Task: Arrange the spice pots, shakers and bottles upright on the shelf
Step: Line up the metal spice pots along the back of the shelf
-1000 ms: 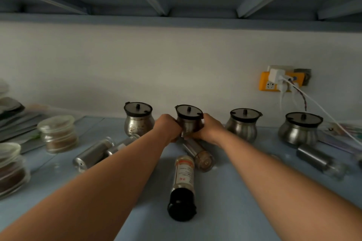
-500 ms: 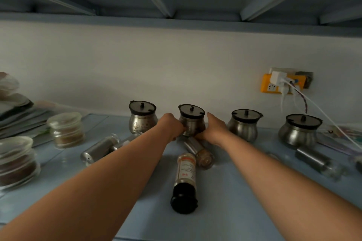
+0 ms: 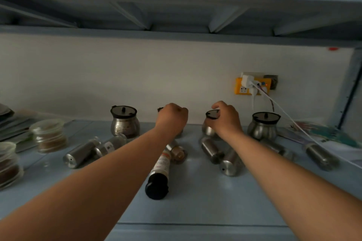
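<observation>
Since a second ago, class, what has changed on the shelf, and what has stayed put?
The right hand let go of the second pot and moved right to the third pot, which it now grips near the top. The left hand stays at the second pot and hides most of it. The bottle and the shakers still lie on their sides.

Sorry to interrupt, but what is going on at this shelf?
A person is tidying a blue shelf. The left hand grips one steel spice pot by the back wall; the right hand grips the neighbouring pot. Several steel shakers and a black-capped bottle lie on their sides in front, not yet stood up.
</observation>
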{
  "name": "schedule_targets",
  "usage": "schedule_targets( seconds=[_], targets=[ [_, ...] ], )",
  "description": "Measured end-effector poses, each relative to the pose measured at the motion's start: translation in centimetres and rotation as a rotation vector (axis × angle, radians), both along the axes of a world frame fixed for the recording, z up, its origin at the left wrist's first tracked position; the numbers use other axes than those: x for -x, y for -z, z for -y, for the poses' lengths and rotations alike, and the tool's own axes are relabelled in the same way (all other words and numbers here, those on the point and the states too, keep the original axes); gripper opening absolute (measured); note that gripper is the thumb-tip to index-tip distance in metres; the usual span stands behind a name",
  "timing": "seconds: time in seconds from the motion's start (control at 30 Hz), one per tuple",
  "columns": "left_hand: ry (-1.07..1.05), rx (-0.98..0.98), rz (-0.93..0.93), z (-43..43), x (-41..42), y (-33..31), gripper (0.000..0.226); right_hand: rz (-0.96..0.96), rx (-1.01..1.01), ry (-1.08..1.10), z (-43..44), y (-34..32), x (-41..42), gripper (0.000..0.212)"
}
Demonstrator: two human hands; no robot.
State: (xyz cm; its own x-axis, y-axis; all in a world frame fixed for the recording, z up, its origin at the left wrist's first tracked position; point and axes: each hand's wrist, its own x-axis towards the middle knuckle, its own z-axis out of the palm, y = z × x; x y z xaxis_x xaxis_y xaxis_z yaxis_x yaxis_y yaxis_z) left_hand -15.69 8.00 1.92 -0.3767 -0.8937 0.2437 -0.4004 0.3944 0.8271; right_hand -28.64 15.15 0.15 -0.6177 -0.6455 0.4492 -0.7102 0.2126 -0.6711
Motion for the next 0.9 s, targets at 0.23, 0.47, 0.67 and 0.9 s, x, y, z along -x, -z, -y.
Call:
schedule_targets(
  seconds=[0.23,0.47,0.67,0.9],
  targets=[
    [0.145,-0.306,-0.112,-1.8,5.3,0.3,0.033,0.020,-0.106,0.107,-2.2,0.3,2.6,0.051],
    [0.164,-0.381,-0.215,-2.0,7.5,0.5,0.055,0.092,-0.176,-0.104,-3.1,1.0,3.5,0.063],
    [0.308,-0.425,-0.222,-2.2,8.5,0.6,0.060,0.131,-0.211,-0.210,-2.4,1.8,3.9,0.072],
    [0.360,-0.466,-0.350,-2.7,8.8,0.8,0.055,0.143,-0.147,-0.224,-1.9,2.1,4.3,0.070]
  ],
)
